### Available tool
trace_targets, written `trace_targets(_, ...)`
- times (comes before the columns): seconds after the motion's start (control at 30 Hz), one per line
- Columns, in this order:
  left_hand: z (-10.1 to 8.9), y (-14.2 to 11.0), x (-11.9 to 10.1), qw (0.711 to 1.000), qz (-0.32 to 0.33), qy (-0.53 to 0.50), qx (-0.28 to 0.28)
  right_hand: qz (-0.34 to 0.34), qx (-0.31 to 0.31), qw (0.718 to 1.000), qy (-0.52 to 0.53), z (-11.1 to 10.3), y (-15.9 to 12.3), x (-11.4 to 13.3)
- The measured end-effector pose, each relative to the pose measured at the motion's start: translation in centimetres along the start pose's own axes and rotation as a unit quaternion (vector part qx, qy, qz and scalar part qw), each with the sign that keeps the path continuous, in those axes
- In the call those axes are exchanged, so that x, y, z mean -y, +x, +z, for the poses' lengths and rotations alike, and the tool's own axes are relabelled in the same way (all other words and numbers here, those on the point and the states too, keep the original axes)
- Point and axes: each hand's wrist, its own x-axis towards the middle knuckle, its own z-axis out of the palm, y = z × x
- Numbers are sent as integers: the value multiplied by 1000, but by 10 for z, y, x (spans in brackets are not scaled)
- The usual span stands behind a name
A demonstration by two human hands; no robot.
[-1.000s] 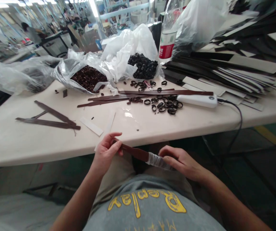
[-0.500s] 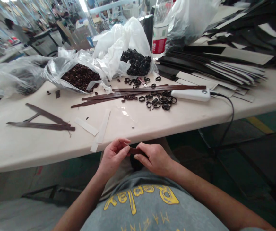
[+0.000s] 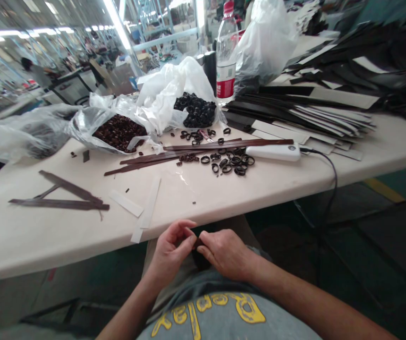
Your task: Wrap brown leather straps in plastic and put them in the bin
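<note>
Strip [image 3: 198, 242], brown, one: between the hands, over the lap, near the front edge of the surface [image 3: 82, 250]; mostly hidden. Left hand [image 3: 174, 250]: pinching the strip at the thumb tip, forefinger arched above. Right hand [image 3: 226, 251]: closed around the strip, thumb and forefinger foremost, touching or nearly touching the left.

On the surface, left: dark strips [image 3: 57, 204], joined in a narrow V. Beside them: white slips [image 3: 127, 203], two overlapping. Centre: brown strips [image 3: 146, 163], laid lengthwise; black rings [image 3: 226, 167], loose; power bank [image 3: 274, 152], white, cable [image 3: 334, 177] attached. Behind: brown pieces [image 3: 120, 132], bagged; bottle [image 3: 226, 71], upright, red-capped.
</note>
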Motion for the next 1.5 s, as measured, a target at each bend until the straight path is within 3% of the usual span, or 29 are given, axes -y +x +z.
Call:
trace_targets(0.1,-3,-2,-3,999,5,44,26,-8,15,1000,4,1,-3,-1)
trace_targets(0.17,-8,-2,-8,990,24,117,72,-19,22,999,28,0,-7,-1)
trace_targets(0.33,-18,3,-22,944,97,254,188,-41,29,995,81,-6,-17,-1)
trace_targets(0.5,-16,3,-23,896,190,350,195,-51,22,995,86,-6,-21,-1)
trace_targets(0.77,-12,9,-22,840,247,448,180,-32,29,996,73,-9,-18,-8)
trace_targets(0.97,-7,23,-33,837,217,458,208,3,-51,993,103,-4,-18,-18)
trace_targets(1.1,-9,56,-49,848,184,431,249,1,-82,992,100,-3,-17,-26)
trace_targets(1.13,-12,70,-54,853,188,427,232,1,-86,991,104,-4,-18,-28)
trace_targets(1.2,-21,103,-63,863,211,440,134,1,-93,989,112,-6,-19,-30)
trace_targets(1.3,-36,158,-70,827,227,514,-32,7,-97,987,128,-8,-22,-33)
trace_targets(1.37,-44,189,-69,815,200,539,-65,17,-96,986,138,-8,-25,-33)
trace_targets(1.5,-47,223,-59,833,164,526,-57,38,-107,983,142,-6,-28,-35)
